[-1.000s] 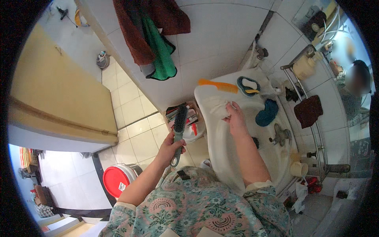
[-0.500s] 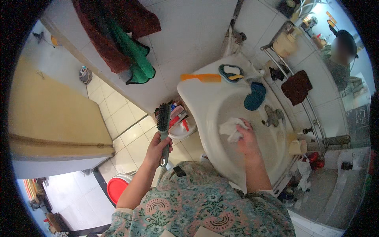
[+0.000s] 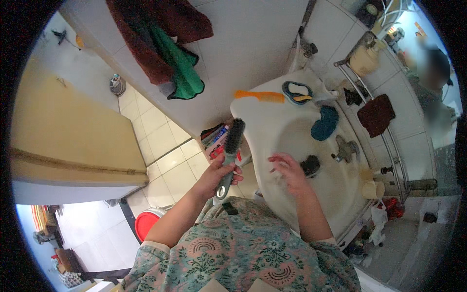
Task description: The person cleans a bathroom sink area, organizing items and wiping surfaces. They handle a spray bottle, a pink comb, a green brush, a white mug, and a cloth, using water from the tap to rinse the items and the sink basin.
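Observation:
My left hand (image 3: pixel 220 174) is closed round the grey handle of a hairbrush (image 3: pixel 235 137), bristle end pointing up and away over the basin's left edge. Above the near left part of the white washbasin (image 3: pixel 277 194) hangs my right hand (image 3: pixel 288 171). Its fingers are apart and slightly blurred, with nothing plainly held in them. Just right of those fingers, a dark object (image 3: pixel 310 166) shows in the basin; its kind is unclear. On the basin's rim lie an orange comb (image 3: pixel 260 96) and a soap dish (image 3: pixel 297 92) with a white piece in it.
A blue-green sponge-like pad (image 3: pixel 324 122) rests near the metal tap (image 3: pixel 346 148). A basket of small items (image 3: pixel 221 142) stands beside the basin. A red-lidded bucket (image 3: pixel 146 225) is on the floor at left. Towels (image 3: pixel 182 73) hang ahead; a metal rail (image 3: pixel 386 141) runs along the right wall.
The white crumpled thing has left my right hand and is no longer visible; its fingers have spread. My left hand has carried the hairbrush rightward, toward the basin. The dark object now shows.

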Tool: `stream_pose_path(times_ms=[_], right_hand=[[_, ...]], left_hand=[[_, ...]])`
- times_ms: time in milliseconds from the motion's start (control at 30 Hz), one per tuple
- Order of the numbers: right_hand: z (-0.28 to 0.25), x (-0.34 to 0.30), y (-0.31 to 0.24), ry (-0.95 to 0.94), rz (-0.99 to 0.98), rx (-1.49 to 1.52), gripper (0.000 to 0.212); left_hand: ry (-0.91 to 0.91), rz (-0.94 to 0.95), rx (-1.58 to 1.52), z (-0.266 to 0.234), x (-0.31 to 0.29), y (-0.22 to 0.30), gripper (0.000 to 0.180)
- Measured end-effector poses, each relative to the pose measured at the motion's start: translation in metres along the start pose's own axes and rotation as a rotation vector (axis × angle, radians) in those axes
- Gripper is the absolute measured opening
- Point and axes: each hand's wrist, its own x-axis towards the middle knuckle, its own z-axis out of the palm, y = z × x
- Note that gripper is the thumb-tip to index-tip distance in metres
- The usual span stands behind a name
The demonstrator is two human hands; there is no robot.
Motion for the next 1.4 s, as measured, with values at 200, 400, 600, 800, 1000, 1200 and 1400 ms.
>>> stream_pose_path(times_ms=[200,400,600,800,1000,1200,1400], right_hand=[[0.075,0.037,0.004,-0.175,0.059,0.037,0.039],[0.104,0.056,0.01,-0.155,0.16,0.301,0.037],[0.147,0.058,0.007,-0.189,0.097,0.314,0.04],[0.151,0.072,0.034,-0.113,0.012,-0.408,0.04],[0.204,0.032,0.024,-0.027,-0.58,-0.845,0.052],[0.223,0.037,0.012,-0.09,-0.431,-0.903,0.04],[0.245,0.06,0.005,0.084,-0.548,-0.154,0.022]], left_hand=[[0.0,0.097,0.616,-0.001,-0.015,-0.006,0.036],[-0.005,0.075,0.615,-0.049,-0.041,-0.005,0.037],[0.264,0.248,0.269,-0.091,-0.071,0.008,0.026],[0.582,0.528,1.047,-0.106,-0.102,0.049,0.023],[0.502,0.799,1.548,-0.108,-0.093,0.064,0.024],[0.305,0.981,1.416,-0.083,-0.099,0.079,0.031],[0.253,0.907,1.015,-0.103,-0.104,0.079,0.06]])
